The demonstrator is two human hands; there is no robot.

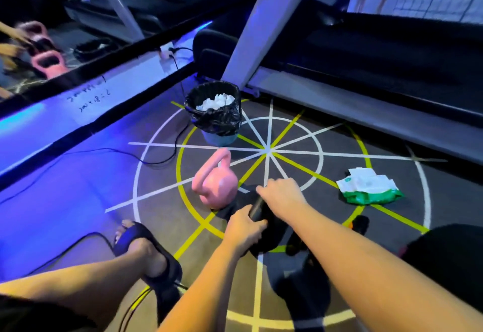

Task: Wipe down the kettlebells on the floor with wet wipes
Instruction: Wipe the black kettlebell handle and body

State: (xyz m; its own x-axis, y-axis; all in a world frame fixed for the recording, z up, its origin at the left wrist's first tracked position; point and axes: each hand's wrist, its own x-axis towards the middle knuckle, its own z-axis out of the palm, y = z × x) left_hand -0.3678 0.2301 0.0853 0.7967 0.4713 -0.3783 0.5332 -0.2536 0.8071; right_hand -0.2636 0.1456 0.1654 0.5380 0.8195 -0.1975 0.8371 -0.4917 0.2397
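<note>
Fingers of both your hands were curled around the black kettlebell handle, beside the pink kettlebell. No wipe showed in either grip, so you probably needed one next from the wet wipes pack.

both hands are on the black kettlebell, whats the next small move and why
Probably free the right hand and reach for the wet wipes pack on its right: both hands grip the black kettlebell, and no wipe shows in either. The left hand can steady it.
</note>
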